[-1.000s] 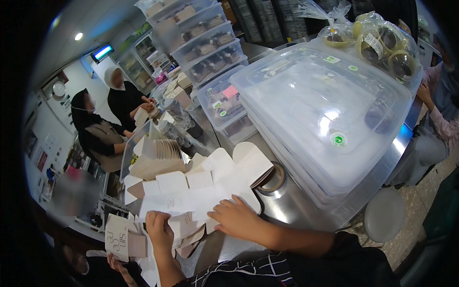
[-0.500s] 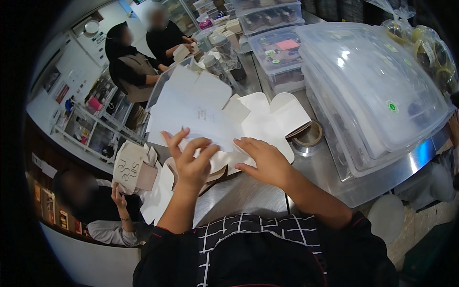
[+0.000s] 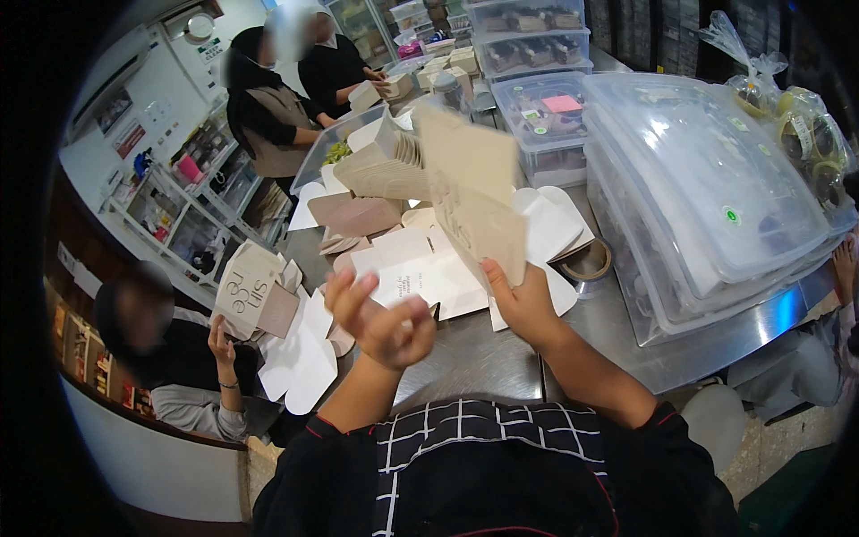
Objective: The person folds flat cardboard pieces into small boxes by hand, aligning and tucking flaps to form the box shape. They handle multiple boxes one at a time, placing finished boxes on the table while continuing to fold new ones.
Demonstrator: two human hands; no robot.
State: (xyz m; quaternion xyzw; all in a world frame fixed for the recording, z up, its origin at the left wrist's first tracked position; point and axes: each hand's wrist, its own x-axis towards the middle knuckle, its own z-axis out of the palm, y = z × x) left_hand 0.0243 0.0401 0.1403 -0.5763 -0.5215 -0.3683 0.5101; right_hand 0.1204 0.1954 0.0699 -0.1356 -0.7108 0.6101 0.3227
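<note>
My right hand (image 3: 526,302) grips the lower edge of a cream paper box blank (image 3: 474,192) between thumb and fingers. The blank stands raised above the table, creased along its middle and blurred by motion. My left hand (image 3: 380,315) hovers left of it, fingers spread and somewhat blurred, with nothing in it. Beneath and just beyond my hands lies an unfolded white box blank (image 3: 416,279) with small print. Further back leans a stack of nested cream blanks (image 3: 385,166), beside brownish-pink folded blanks (image 3: 356,215). White blanks with rounded flaps (image 3: 548,219) lie to the right.
A tape roll (image 3: 586,261) rests on the steel table (image 3: 465,362). Large lidded plastic tubs (image 3: 707,179) fill the right side, with stacked clear boxes (image 3: 541,107) behind. At left a seated person holds a printed box (image 3: 249,291); two people stand further back.
The large pale sheet blurred in front of my hands has come down or away, exposing the nested stack. My right hand now holds up a cream blank; my left stays spread, slightly more right.
</note>
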